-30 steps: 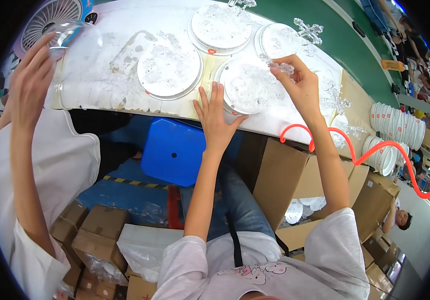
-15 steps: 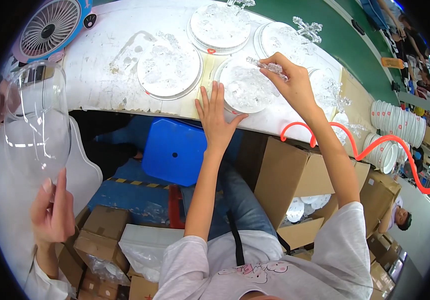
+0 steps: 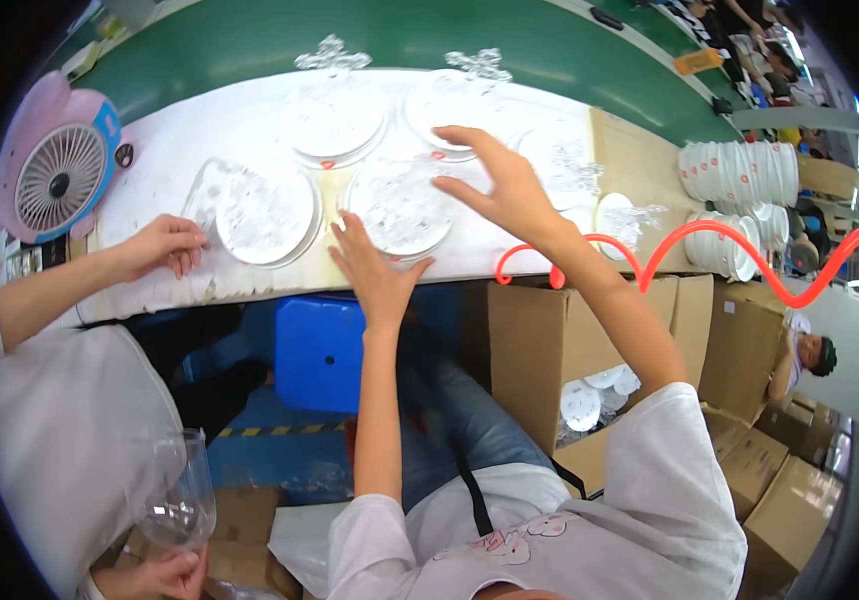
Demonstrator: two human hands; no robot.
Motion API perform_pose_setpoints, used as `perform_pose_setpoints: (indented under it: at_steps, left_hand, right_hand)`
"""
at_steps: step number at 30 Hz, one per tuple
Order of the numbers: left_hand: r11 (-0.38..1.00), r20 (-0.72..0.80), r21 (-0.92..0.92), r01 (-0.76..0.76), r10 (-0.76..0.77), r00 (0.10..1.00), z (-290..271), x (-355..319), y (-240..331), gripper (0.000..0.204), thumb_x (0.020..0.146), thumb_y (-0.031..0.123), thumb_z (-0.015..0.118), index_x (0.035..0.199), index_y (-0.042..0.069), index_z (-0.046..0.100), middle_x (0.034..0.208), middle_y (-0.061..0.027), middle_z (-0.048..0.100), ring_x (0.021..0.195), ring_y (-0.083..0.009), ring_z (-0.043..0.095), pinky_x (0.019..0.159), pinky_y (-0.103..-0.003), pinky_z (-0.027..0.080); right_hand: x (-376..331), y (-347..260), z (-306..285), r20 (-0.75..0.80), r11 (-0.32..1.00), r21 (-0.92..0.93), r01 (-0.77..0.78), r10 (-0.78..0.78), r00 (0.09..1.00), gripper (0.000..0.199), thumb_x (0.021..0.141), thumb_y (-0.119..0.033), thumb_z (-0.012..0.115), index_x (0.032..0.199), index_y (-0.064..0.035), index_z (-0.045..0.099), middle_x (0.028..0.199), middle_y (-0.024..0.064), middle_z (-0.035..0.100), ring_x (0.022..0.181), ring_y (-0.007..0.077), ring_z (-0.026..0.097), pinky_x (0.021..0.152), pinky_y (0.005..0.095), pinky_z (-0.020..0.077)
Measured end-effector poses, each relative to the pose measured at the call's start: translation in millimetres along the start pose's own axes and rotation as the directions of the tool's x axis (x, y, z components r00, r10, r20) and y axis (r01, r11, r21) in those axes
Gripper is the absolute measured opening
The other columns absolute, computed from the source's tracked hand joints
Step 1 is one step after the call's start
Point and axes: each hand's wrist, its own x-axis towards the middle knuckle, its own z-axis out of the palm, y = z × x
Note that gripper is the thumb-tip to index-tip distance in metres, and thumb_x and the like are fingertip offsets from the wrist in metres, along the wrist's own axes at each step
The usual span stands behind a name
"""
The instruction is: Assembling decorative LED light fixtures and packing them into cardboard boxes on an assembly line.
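Observation:
Several round clear plates lie on a white worktop [image 3: 180,165]. My left hand [image 3: 375,272] rests flat at the near rim of the middle clear plate [image 3: 400,205], fingers apart, holding nothing. My right hand [image 3: 505,185] hovers over the same plate's right side, between it and the far right plate [image 3: 450,105], fingers spread and empty. A co-worker's hand [image 3: 165,245] touches the worktop beside the left plate [image 3: 262,212]. The co-worker's other hand [image 3: 155,578] holds a clear plastic cover [image 3: 180,490] at lower left.
A pink desk fan [image 3: 55,170] stands at the left. Clear snowflake pieces [image 3: 332,52] lie by a green belt [image 3: 250,35]. White plate stacks [image 3: 740,170] and a red coiled cord [image 3: 710,250] are right. A blue stool [image 3: 320,350] and cardboard boxes [image 3: 540,340] stand below.
My right hand no longer pinches the small clear piece and has spread open. The co-worker's clear cover has dropped to the lower left, and their hand has come onto the worktop.

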Motion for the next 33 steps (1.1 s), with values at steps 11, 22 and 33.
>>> perform_pose_setpoints:
  at_steps: [11, 22, 33]
  left_hand:
    - [0.950, -0.173, -0.234, -0.208, 0.170, 0.970, 15, -53, 73, 0.049, 0.072, 0.007, 0.063, 0.117, 0.003, 0.044, 0.121, -0.0171, 0.041, 0.117, -0.0358, 0.035, 0.093, -0.043, 0.032]
    - [0.916, 0.046, -0.388, -0.099, 0.127, 0.991, 65, -31, 117, 0.063, 0.068, 0.015, 0.068, 0.120, -0.001, 0.036, 0.125, -0.0193, 0.034, 0.120, -0.0360, 0.029, 0.096, -0.042, 0.028]
    - [0.950, 0.065, -0.294, -0.105, 0.130, 0.989, 97, -23, 102, 0.103, 0.055, 0.020, 0.077, 0.131, -0.005, 0.012, 0.133, -0.0217, 0.025, 0.120, -0.0359, 0.028, 0.096, -0.041, 0.025]
  right_hand:
    - [-60, 61, -147, 0.121, 0.857, -0.444, -0.262, 0.347, 0.930, 0.030, 0.079, -0.016, 0.058, 0.108, -0.0123, 0.051, 0.093, 0.0114, 0.059, 0.082, 0.0194, 0.059, 0.068, 0.0295, 0.0465]
    - [-45, 45, -123, 0.231, 0.798, 0.081, -0.598, 0.568, 0.790, 0.016, 0.079, -0.012, 0.053, 0.093, -0.0067, 0.052, 0.058, 0.0078, 0.054, 0.055, 0.0130, 0.059, 0.049, 0.0261, 0.0434]
    - [-16, 69, -110, 0.413, 0.891, -0.407, 0.202, -0.018, 0.911, 0.028, 0.059, -0.008, 0.069, 0.086, -0.0120, 0.061, 0.089, 0.0028, 0.056, 0.088, 0.0188, 0.051, 0.069, 0.0309, 0.0456]
